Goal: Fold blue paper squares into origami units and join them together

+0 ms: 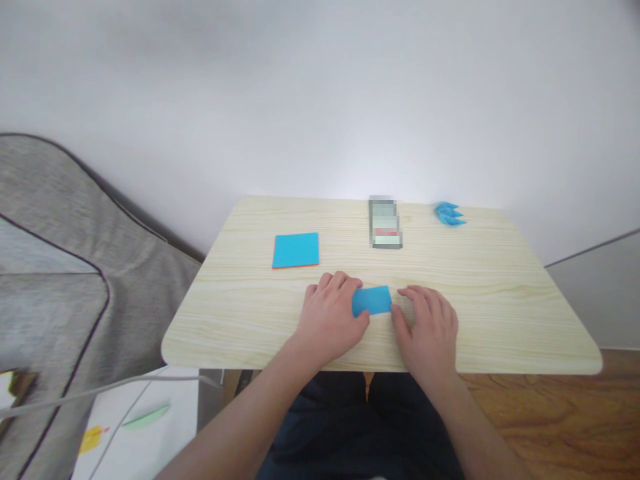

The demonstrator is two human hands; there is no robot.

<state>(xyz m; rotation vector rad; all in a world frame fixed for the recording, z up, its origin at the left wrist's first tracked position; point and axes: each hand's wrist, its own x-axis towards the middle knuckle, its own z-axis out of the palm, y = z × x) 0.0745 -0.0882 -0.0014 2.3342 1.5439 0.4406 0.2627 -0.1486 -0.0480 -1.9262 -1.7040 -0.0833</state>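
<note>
A folded blue paper (373,300) lies flat on the light wooden table (500,293), near its front edge. My left hand (330,317) rests on the paper's left end, fingers curled and thumb pressed on its lower left corner. My right hand (430,323) lies at the paper's right end, thumb tip touching the edge, fingers bent down on the table. Both hands pin the paper against the tabletop.
A stack of blue square paper (296,250) sits at the left middle of the table. A blurred phone (385,223) lies at the back centre. Small folded blue paper pieces (449,214) sit at the back right. A grey padded seat (55,267) stands left.
</note>
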